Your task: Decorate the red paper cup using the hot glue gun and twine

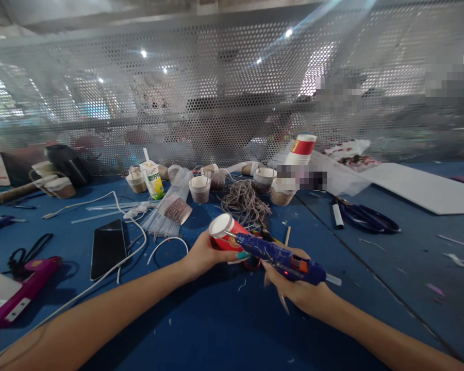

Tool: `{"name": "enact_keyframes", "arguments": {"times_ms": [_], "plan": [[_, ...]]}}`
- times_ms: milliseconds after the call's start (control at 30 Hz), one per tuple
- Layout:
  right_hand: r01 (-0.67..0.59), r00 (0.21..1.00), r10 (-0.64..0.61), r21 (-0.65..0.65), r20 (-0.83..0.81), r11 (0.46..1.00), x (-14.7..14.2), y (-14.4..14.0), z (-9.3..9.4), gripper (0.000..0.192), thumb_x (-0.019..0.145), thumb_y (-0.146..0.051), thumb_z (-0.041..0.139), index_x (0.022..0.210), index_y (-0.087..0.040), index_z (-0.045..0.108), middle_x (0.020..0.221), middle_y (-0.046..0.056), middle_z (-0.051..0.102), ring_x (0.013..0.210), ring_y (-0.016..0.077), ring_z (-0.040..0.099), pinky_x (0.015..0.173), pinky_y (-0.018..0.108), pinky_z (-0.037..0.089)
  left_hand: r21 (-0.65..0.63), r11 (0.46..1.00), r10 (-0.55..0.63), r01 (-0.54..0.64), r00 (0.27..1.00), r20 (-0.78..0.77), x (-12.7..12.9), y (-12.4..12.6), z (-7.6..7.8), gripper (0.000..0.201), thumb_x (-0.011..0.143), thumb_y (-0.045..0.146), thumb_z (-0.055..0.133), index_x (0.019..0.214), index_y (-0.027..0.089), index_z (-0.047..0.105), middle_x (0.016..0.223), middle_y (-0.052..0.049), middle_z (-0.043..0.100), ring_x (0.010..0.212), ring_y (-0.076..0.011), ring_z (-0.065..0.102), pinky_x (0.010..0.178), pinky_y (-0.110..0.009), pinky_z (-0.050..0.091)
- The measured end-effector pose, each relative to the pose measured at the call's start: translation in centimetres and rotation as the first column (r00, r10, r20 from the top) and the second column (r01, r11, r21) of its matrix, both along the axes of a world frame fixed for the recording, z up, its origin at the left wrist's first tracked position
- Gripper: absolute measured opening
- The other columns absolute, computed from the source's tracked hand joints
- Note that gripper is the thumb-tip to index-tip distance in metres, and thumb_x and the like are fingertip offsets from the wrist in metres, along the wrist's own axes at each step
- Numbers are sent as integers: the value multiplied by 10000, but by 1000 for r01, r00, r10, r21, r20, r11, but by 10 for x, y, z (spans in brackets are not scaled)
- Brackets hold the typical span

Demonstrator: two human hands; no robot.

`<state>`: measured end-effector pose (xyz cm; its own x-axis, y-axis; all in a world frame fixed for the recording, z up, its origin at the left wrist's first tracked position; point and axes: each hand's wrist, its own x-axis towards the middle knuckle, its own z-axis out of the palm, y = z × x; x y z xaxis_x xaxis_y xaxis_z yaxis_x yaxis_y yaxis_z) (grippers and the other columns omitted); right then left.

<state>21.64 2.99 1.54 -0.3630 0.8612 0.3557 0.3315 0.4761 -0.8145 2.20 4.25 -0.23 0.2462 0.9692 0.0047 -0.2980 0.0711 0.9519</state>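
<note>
My left hand [206,253] is wrapped round a red and white paper cup [237,232], held tilted above the blue table. A blue hot glue gun [282,256] is in my right hand [299,291], its nozzle pointing left at the cup's near side. A small red light glows on the gun, and a clear glue stick [333,279] sticks out of its back end. Whether the nozzle touches the cup I cannot tell. Just behind the cup lies a tangled heap of grey-brown cord [245,202].
Several cord-wrapped cups [199,188] stand at the back, beside a drink carton [153,180] and stacked paper cups [302,149]. A phone [109,248], white cable [145,234] and magenta power strip [27,293] lie left. Scissors [371,216] and a white board [429,186] lie right.
</note>
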Motion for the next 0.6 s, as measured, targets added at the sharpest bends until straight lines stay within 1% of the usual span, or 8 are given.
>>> {"name": "enact_keyframes", "arguments": {"times_ms": [100,167,300,433,600], "plan": [[-77,997,78,-57,15,995,-4,-1,5,223,774,-280,573,568,-206,529,415,-29,520,315,105,477,321,210,417,6,1000,23,-23,1000,-11,2,0,0,442,457,248,863,824,131,646,809,-36,719,781,-208,666,832,-390,507],[-92,996,93,-65,8,994,-4,-1,6,201,769,-264,570,581,-205,529,418,-31,521,325,108,489,338,209,425,20,999,42,-41,999,-14,2,0,-1,442,458,266,863,819,131,648,807,-43,720,787,-214,668,832,-394,507],[-96,995,97,-41,19,995,-6,0,4,186,759,-256,573,587,-206,520,443,-21,557,351,116,518,365,212,441,41,997,68,-68,998,-8,3,2,-5,446,448,267,868,808,139,638,813,-46,718,787,-208,665,838,-400,508],[-92,995,94,-53,29,994,-9,-1,4,161,746,-244,572,601,-207,513,462,-20,567,386,130,550,387,218,459,38,995,94,-94,995,17,4,5,-11,470,429,224,874,819,152,622,843,-48,717,802,-201,661,853,-400,504],[-95,995,96,-66,4,993,-12,-3,5,127,736,-224,573,624,-202,517,466,-24,558,378,125,532,370,214,440,65,993,92,-94,995,30,5,5,-15,454,465,196,859,848,149,620,874,-54,714,817,-195,658,862,-398,500]]}}
